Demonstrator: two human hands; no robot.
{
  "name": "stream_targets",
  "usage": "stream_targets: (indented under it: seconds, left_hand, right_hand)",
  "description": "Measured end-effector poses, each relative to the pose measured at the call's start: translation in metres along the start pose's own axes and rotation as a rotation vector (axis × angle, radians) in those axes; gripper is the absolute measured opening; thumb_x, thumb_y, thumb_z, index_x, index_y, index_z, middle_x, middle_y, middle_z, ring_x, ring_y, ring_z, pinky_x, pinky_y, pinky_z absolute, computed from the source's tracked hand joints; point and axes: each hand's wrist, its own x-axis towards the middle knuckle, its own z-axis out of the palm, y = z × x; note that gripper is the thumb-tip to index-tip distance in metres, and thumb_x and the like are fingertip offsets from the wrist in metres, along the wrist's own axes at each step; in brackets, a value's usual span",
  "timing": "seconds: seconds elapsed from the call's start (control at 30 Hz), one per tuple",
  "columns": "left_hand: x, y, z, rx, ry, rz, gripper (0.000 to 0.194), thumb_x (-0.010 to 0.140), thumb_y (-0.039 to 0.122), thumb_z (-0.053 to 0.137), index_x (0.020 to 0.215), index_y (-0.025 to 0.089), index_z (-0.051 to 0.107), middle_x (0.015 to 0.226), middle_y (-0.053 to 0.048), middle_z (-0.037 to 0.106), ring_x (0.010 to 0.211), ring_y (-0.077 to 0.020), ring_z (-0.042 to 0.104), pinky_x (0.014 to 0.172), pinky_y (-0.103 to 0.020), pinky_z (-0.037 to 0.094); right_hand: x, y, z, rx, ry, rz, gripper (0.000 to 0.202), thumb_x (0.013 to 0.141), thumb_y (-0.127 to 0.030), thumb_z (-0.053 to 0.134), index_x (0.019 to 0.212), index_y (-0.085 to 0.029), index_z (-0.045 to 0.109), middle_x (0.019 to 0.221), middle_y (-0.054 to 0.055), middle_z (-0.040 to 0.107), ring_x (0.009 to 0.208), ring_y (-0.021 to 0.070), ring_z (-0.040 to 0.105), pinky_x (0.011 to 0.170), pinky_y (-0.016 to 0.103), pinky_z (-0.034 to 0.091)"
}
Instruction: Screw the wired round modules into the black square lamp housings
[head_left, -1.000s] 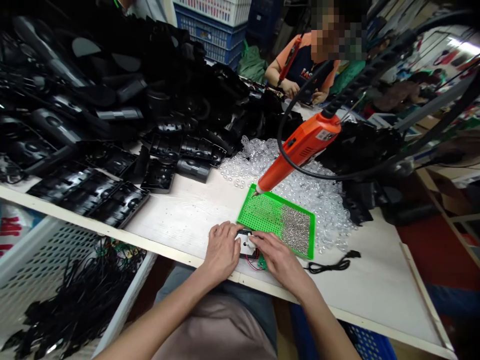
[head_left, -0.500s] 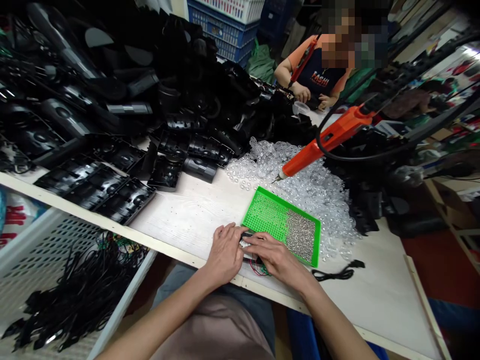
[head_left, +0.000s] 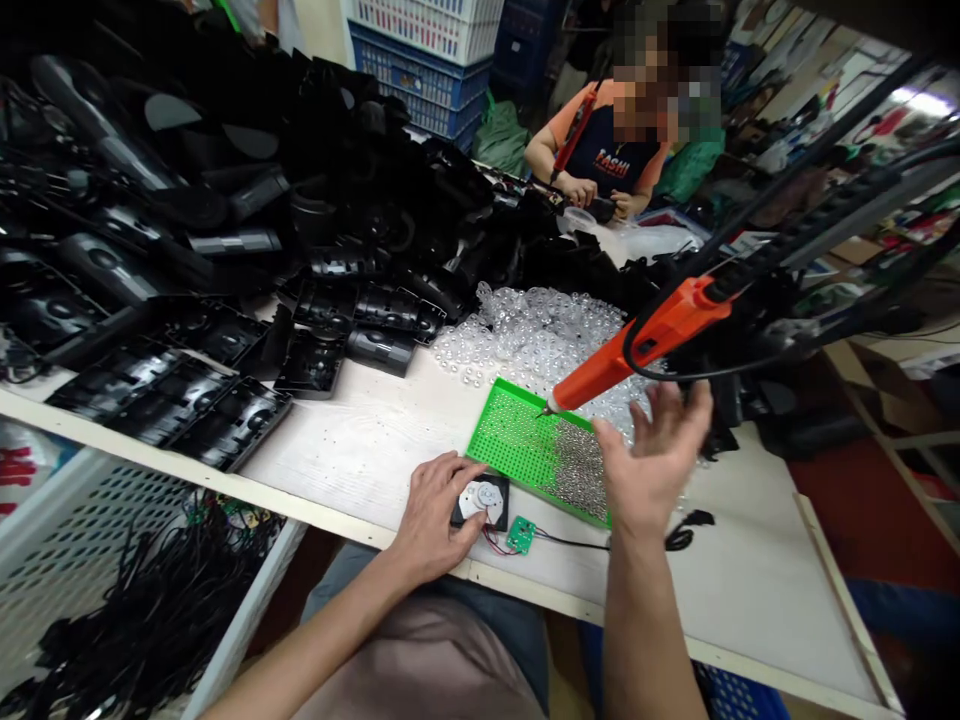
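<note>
At the bench's front edge, my left hand (head_left: 439,515) grips a small black square part (head_left: 501,518) between thumb and fingers. A round silver motor-like disc (head_left: 489,495) sits on the part's face. Thin red and black wires run from it to a green circuit board (head_left: 520,535) lying on the bench. My right hand (head_left: 656,460) is raised with its fingers spread, holding nothing, just below and right of a hanging orange electric screwdriver (head_left: 637,345). The screwdriver's tip is over a green tray (head_left: 480,425) with small metal screws (head_left: 581,465) heaped at its right end.
Clear plastic pieces (head_left: 540,315) are piled behind the tray. Black plastic housings (head_left: 225,425) cover the bench's left and back. A white basket (head_left: 247,590) of black cables stands front left. Black cable (head_left: 679,540) lies right. Across the bench, a person (head_left: 600,160) handles a dark part.
My right hand has left the black part and risen to the right, opening towards the screwdriver. The part and circuit board are now uncovered. My left hand stays on the part.
</note>
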Motion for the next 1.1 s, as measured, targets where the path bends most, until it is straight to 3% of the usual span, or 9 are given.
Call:
stream_targets:
  seconds: [0.1,0.17,0.23,0.4,0.53,0.63,0.83,1.0,1.1]
  left_hand:
    - [0.003,0.001,0.002,0.021,-0.03,0.006,0.044,0.084,0.026,0.057,0.128,0.026,0.055,0.124,-0.008,0.055,0.124,-0.0294,0.044,0.102,-0.049,0.033]
    - [0.004,0.0,0.006,0.026,-0.03,0.001,0.039,0.086,0.027,0.057,0.125,0.028,0.057,0.124,-0.007,0.055,0.124,-0.0289,0.044,0.101,-0.048,0.034]
    - [0.004,-0.003,0.009,0.019,-0.017,-0.008,0.034,0.088,0.028,0.057,0.122,0.028,0.06,0.123,-0.007,0.056,0.123,-0.0282,0.045,0.099,-0.047,0.035]
    - [0.002,-0.009,0.013,-0.004,0.003,-0.007,0.027,0.09,0.03,0.057,0.116,0.028,0.062,0.12,-0.007,0.059,0.121,-0.027,0.047,0.099,-0.045,0.036]
    - [0.002,-0.012,0.013,-0.016,0.01,0.003,0.026,0.089,0.033,0.057,0.114,0.027,0.062,0.119,-0.007,0.06,0.121,-0.0267,0.048,0.099,-0.044,0.037]
    - [0.001,-0.013,0.015,-0.018,0.034,0.005,0.025,0.089,0.033,0.058,0.113,0.026,0.062,0.119,-0.007,0.06,0.121,-0.0268,0.048,0.1,-0.044,0.037]
    - [0.0,-0.011,0.016,-0.01,0.036,-0.009,0.024,0.09,0.03,0.056,0.113,0.027,0.061,0.12,-0.006,0.06,0.122,-0.027,0.048,0.099,-0.045,0.038]
    - [0.0,-0.009,0.014,-0.005,0.034,0.008,0.024,0.09,0.026,0.055,0.114,0.026,0.059,0.12,-0.007,0.059,0.117,-0.0254,0.051,0.095,-0.042,0.04]
    - [0.0,-0.009,0.014,-0.006,0.025,0.003,0.024,0.09,0.026,0.055,0.114,0.025,0.059,0.119,-0.007,0.06,0.115,-0.0251,0.052,0.094,-0.041,0.04]
  right_hand:
    - [0.016,-0.005,0.029,0.073,-0.097,0.072,0.09,0.067,-0.03,0.079,0.141,-0.033,0.028,0.128,0.008,0.055,0.113,0.0236,0.059,0.095,0.046,0.05]
    - [0.021,-0.008,0.042,0.106,-0.143,0.101,0.076,0.069,-0.03,0.077,0.133,-0.028,0.037,0.108,0.006,0.064,0.085,0.0188,0.066,0.077,0.038,0.057]
    - [0.022,-0.011,0.046,0.137,-0.176,0.117,0.061,0.072,-0.029,0.074,0.124,-0.024,0.043,0.094,0.003,0.066,0.069,0.0155,0.064,0.065,0.034,0.056]
    - [0.019,-0.012,0.024,0.216,-0.302,0.2,0.041,0.077,-0.025,0.064,0.116,-0.023,0.049,0.081,0.0,0.065,0.067,0.0161,0.063,0.057,0.03,0.052]
    - [0.014,-0.01,0.009,0.274,-0.282,0.229,0.059,0.079,-0.027,0.065,0.132,-0.024,0.041,0.06,-0.008,0.052,0.047,0.0112,0.05,0.048,0.027,0.044]
    - [0.009,-0.007,0.007,0.357,-0.277,0.279,0.061,0.081,-0.033,0.063,0.136,-0.024,0.037,0.056,-0.01,0.047,0.043,0.0107,0.045,0.045,0.026,0.042]
    - [0.003,0.008,0.019,0.437,-0.338,0.353,0.056,0.08,-0.043,0.061,0.129,-0.024,0.044,0.062,-0.007,0.05,0.05,0.0128,0.051,0.058,0.034,0.052]
    - [-0.003,0.028,0.041,0.459,-0.276,0.32,0.053,0.079,-0.056,0.057,0.122,-0.027,0.046,0.057,-0.009,0.043,0.04,0.0103,0.041,0.04,0.025,0.039]
    - [-0.008,0.043,0.05,0.439,-0.296,0.306,0.058,0.075,-0.068,0.053,0.115,-0.025,0.05,0.055,-0.009,0.04,0.04,0.0105,0.04,0.038,0.024,0.035]
